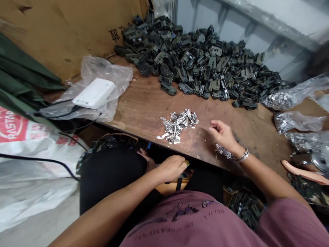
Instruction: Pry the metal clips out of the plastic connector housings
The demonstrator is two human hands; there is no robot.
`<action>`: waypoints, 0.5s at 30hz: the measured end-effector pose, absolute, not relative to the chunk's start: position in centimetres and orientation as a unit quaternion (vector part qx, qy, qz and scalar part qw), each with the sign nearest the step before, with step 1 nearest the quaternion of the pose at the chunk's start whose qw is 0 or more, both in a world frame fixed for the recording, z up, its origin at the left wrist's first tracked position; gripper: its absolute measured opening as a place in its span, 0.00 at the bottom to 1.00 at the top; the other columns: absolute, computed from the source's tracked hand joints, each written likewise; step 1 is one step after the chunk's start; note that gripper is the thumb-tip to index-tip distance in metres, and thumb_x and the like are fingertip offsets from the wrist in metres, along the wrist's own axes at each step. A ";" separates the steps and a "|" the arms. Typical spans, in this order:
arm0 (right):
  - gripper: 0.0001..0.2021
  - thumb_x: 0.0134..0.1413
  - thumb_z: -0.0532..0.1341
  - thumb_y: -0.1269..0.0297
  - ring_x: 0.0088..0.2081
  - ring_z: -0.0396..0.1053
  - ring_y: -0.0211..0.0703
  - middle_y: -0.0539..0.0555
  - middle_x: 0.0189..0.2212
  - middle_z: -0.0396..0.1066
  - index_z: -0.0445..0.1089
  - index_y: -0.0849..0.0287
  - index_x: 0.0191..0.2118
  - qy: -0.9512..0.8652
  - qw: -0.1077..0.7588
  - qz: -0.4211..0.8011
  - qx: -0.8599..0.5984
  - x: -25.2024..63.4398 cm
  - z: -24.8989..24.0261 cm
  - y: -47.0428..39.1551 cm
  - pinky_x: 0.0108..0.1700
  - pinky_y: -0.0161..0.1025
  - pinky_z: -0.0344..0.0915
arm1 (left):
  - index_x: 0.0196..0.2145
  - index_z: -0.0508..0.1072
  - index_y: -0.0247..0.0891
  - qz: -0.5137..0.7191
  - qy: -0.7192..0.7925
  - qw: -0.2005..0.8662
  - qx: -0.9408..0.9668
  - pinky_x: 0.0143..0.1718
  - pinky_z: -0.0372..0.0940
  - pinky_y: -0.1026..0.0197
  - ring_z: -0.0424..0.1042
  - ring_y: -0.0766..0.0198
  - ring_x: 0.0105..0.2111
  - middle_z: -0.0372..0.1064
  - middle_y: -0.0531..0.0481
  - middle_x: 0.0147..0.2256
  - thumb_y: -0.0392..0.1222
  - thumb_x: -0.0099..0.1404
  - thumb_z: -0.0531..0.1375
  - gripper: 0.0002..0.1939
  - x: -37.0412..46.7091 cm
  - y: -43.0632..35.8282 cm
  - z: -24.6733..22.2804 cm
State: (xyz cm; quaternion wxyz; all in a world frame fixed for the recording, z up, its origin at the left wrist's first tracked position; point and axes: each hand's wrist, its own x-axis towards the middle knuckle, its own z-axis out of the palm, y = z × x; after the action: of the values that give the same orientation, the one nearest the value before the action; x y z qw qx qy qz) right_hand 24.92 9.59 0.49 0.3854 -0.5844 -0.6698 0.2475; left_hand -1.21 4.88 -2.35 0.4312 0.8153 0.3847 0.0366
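My left hand (pixel 174 168) is closed low over my lap, in front of the table edge. A small yellow-green bit (pixel 187 163) shows at its fingertips, too small to name. Above the table my right hand (pixel 223 134) has its fingers curled together in a pinch; whatever is between them is hidden. To its left lies a heap of small shiny metal pieces (pixel 180 122). A smaller batch of silvery metal pieces (pixel 224 151) sits below my right wrist, partly covered by it.
A big pile of dark plastic parts (pixel 205 65) lines the back of the wooden table (pixel 144 103). On the left, a white box-shaped device (pixel 94 92) with cables rests on clear plastic. Bags of shiny pieces (pixel 280 99) and a metal cup (pixel 318 161) stand right.
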 end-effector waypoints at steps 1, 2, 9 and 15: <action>0.14 0.54 0.61 0.61 0.37 0.73 0.43 0.56 0.37 0.75 0.70 0.61 0.46 -0.669 0.387 0.220 -0.594 25.4 0.8 11.9 0.44 0.43 0.70 | 0.28 0.73 0.36 0.018 0.402 0.409 0.819 0.38 0.60 0.57 0.71 0.55 0.34 0.73 0.42 0.31 0.42 0.67 0.45 0.19 -1.0 4.8 -3.1; 0.15 0.53 0.61 0.62 0.38 0.73 0.44 0.56 0.38 0.75 0.70 0.61 0.46 -0.669 0.379 0.201 -0.607 25.8 1.0 14.3 0.45 0.44 0.70 | 0.31 0.75 0.35 0.003 0.418 0.390 0.820 0.40 0.61 0.55 0.72 0.53 0.36 0.74 0.39 0.34 0.44 0.68 0.45 0.21 -0.8 4.9 -3.9; 0.28 0.52 0.63 0.58 0.51 0.68 0.54 0.68 0.50 0.70 0.63 0.69 0.56 -0.555 0.314 0.117 -0.761 25.5 0.7 28.2 0.55 0.48 0.63 | 0.53 0.71 0.31 -0.040 0.488 0.350 0.799 0.58 0.55 0.45 0.66 0.40 0.56 0.71 0.30 0.51 0.55 0.65 0.53 0.28 -0.1 6.3 -7.5; 0.26 0.61 0.55 0.52 0.54 0.67 0.59 0.73 0.52 0.68 0.62 0.70 0.56 -0.473 0.321 0.118 -0.812 24.8 0.8 32.3 0.56 0.51 0.59 | 0.50 0.75 0.36 -0.074 0.474 0.407 0.778 0.52 0.63 0.48 0.70 0.39 0.53 0.72 0.34 0.52 0.52 0.60 0.59 0.25 0.2 7.0 -7.3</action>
State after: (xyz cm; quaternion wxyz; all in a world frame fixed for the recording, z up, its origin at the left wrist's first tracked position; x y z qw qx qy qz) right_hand 24.76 32.27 0.76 0.3205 -0.8122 -0.4729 0.1179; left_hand 0.23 6.97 -7.35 0.4067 0.7775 0.4739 -0.0738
